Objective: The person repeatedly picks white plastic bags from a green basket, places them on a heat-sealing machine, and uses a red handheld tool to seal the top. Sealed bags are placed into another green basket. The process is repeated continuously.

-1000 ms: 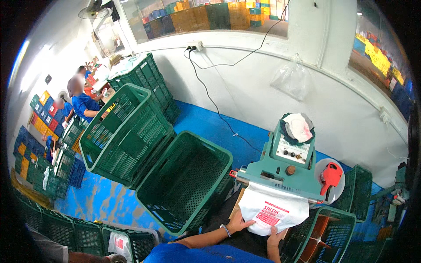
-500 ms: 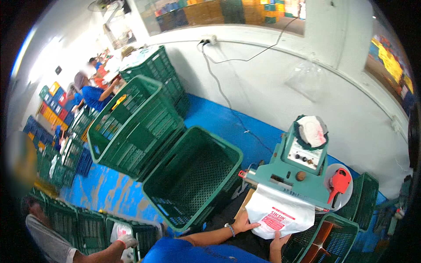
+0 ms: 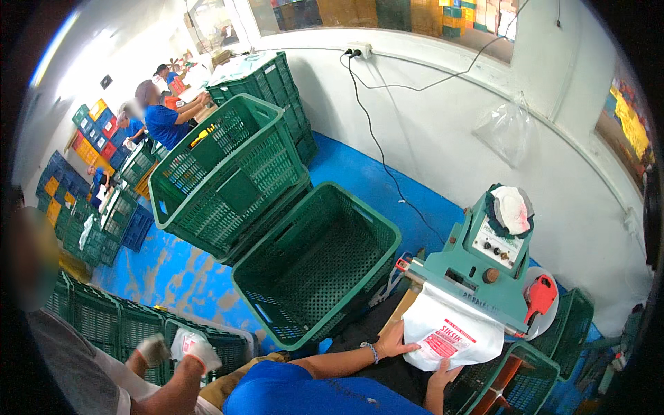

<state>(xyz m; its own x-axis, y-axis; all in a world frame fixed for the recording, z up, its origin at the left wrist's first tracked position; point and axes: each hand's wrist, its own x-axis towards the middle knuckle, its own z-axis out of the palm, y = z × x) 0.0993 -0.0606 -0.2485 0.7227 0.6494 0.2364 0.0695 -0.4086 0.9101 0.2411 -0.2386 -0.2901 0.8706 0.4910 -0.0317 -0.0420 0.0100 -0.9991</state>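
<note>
A white plastic pouch point(image 3: 453, 328) with red print lies with its far edge at the jaws of a green sealing machine point(image 3: 470, 273). My left hand point(image 3: 394, 342) grips the pouch's left side, thumb on top and fingers underneath. Lower down, my right hand point(image 3: 441, 380) pinches the near edge, its thumb against the pouch. The fingers beneath are mostly hidden. Part of a brown board point(image 3: 401, 317) shows beside the pouch's left edge.
An open green crate point(image 3: 315, 270) stands to my left, with taller stacked crates point(image 3: 228, 176) behind. A red tape-gun-like tool point(image 3: 541, 296) rests right of the sealer. Brown packs lie in a green basket point(image 3: 546, 366). A co-worker's gloved hand point(image 3: 200, 351) is at lower left.
The whole view has shifted, moving the scene slightly rightward. Both hands keep the pouch at the sealer. At left, the co-worker has leaned in and both gloved hands now show.
</note>
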